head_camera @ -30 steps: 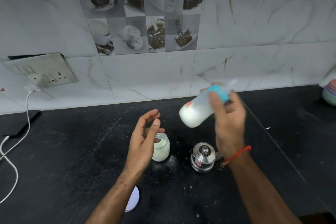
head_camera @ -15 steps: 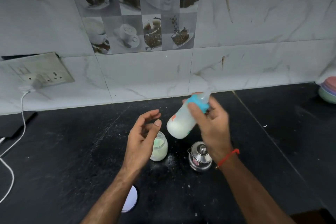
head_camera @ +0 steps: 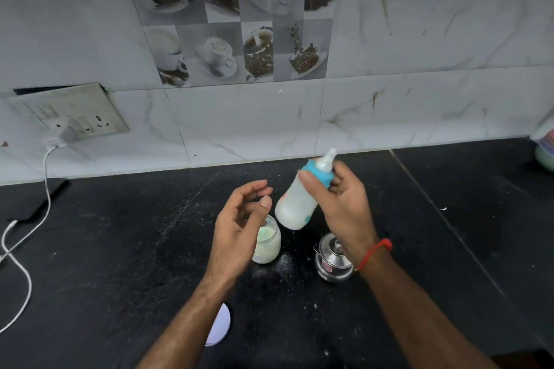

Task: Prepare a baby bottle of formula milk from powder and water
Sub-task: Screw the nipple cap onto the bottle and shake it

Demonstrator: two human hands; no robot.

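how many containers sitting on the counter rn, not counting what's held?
2 clearly: a glass jar behind the left hand, and a steel pot below the right hand. The item at the right edge is cut off.

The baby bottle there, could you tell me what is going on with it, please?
A person's right hand holds the baby bottle tilted above the black counter, fingers gripping its blue collar; it holds white milk. The left hand hovers open beside it, holding nothing. An open glass powder jar and a lidded steel pot stand below.
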